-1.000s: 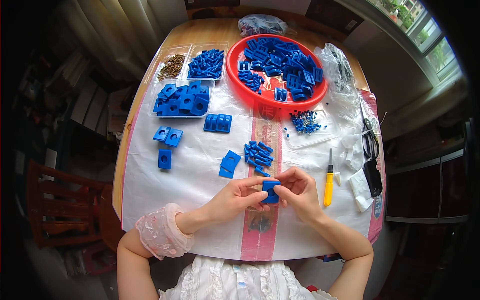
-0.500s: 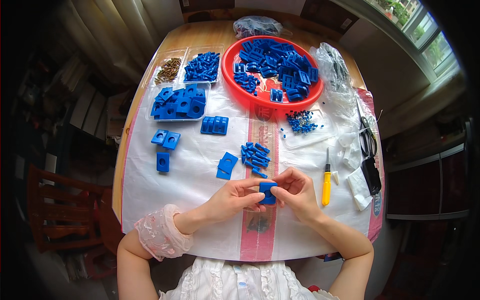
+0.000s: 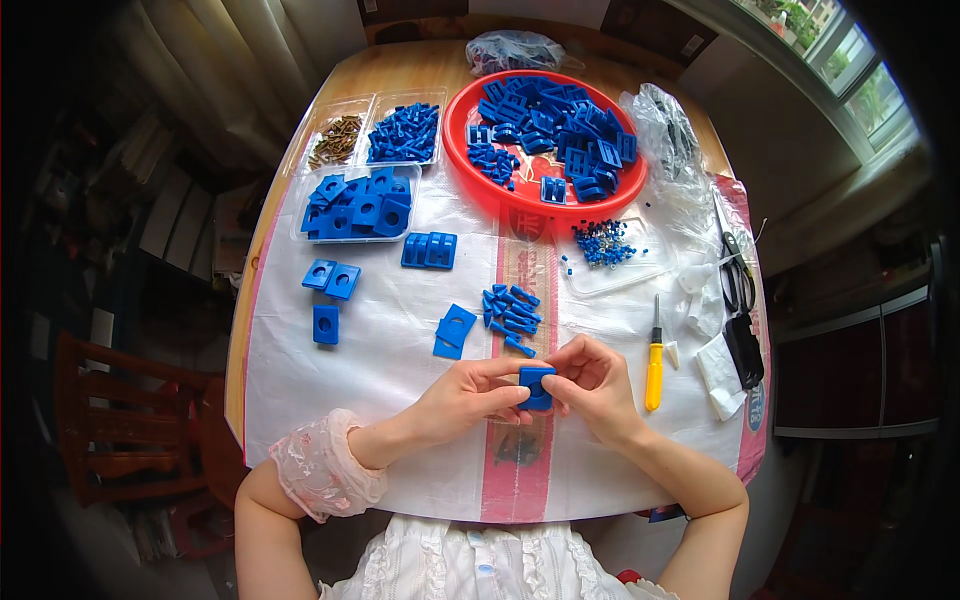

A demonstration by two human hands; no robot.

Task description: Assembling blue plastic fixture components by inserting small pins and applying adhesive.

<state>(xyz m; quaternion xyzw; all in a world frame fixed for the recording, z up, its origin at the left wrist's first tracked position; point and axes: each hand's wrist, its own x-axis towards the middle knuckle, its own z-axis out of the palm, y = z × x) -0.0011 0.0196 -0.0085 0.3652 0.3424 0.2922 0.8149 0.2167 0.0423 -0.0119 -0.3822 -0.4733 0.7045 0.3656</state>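
Observation:
Between my two hands, near the front of the table, is a small blue plastic block with a round hole (image 3: 537,388). My left hand (image 3: 487,393) pinches its left side with thumb and fingers. On the other side my right hand (image 3: 590,388) grips it, thumb pressed on its face. The fingers cover parts of its edges. Just beyond lies a pile of narrow blue plastic pieces (image 3: 512,312). Two flat blue plates with holes (image 3: 454,331) overlap to the left of that pile.
A red basin (image 3: 462,178) of blue parts stands at the back. Left of it are clear trays with brass screws (image 3: 338,140), small blue pieces (image 3: 404,134) and blue plates (image 3: 357,205). A yellow-handled screwdriver (image 3: 654,376), black scissors (image 3: 738,275) and tiny blue-and-silver pieces (image 3: 604,244) lie right.

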